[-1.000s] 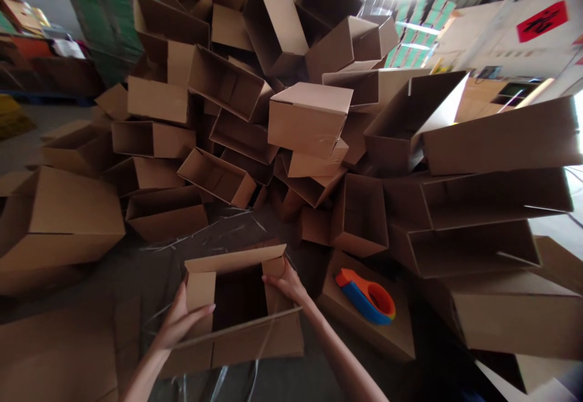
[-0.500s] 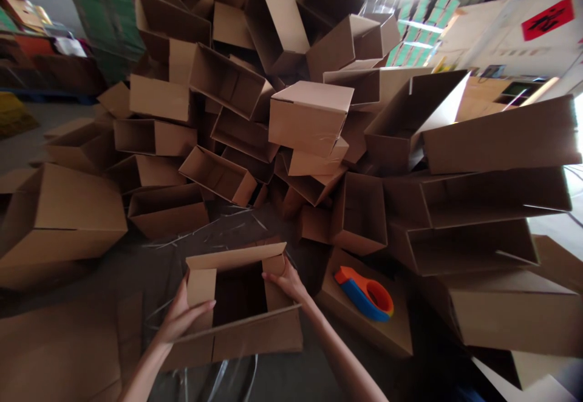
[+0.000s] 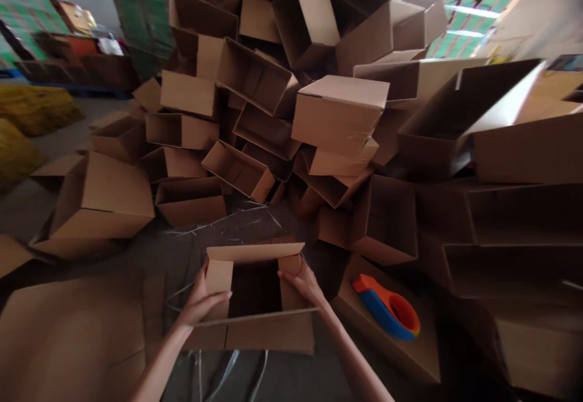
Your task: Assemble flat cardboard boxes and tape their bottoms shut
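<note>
Between both hands I hold a small brown cardboard box [image 3: 268,334], its dark inside facing up. Both short flaps are tucked inward and the long near and far flaps stand outward. My left hand [image 3: 199,300] grips the left end, thumb over the short flap. On the right end, my right hand [image 3: 306,282] grips in the same way, its thumb inside the rim. To the right lies an orange and blue tape dispenser [image 3: 387,306] on top of a closed-looking carton [image 3: 412,353], apart from my hands.
A tall heap of open cardboard boxes [image 3: 339,110] rises in front. More cartons [image 3: 514,214] are stacked at the right. Flat cardboard [image 3: 73,335] lies at lower left. Loose plastic strapping [image 3: 228,368] is on the floor. Yellow bundles [image 3: 36,110] stand at far left.
My view has turned a little left, so the heap and tape dispenser sit farther right in the picture. Both hands keep their hold on the cardboard box.
</note>
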Demonstrator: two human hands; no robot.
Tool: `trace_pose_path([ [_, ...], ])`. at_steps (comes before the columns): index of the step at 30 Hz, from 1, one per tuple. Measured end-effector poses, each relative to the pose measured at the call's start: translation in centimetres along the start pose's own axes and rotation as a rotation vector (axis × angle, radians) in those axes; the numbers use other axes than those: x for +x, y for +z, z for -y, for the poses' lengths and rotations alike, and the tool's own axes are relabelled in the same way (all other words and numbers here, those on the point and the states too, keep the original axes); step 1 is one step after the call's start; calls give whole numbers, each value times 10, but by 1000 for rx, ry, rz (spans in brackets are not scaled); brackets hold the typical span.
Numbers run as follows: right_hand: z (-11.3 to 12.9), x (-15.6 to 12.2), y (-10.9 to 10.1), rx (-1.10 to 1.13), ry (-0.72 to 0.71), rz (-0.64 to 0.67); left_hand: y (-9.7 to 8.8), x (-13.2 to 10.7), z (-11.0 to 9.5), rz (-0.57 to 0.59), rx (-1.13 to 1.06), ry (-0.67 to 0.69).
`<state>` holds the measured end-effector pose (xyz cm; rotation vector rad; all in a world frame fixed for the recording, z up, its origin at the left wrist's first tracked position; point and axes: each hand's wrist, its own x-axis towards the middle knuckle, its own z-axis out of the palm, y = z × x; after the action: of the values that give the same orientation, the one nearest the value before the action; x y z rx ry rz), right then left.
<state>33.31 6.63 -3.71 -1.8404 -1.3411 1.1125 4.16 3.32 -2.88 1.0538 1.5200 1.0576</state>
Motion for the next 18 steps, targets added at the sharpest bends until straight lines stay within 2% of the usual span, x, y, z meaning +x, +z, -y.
trace_pose_path([
  [18,-11,5,5,35,-41,27,0,0,6,15,-78,3],
])
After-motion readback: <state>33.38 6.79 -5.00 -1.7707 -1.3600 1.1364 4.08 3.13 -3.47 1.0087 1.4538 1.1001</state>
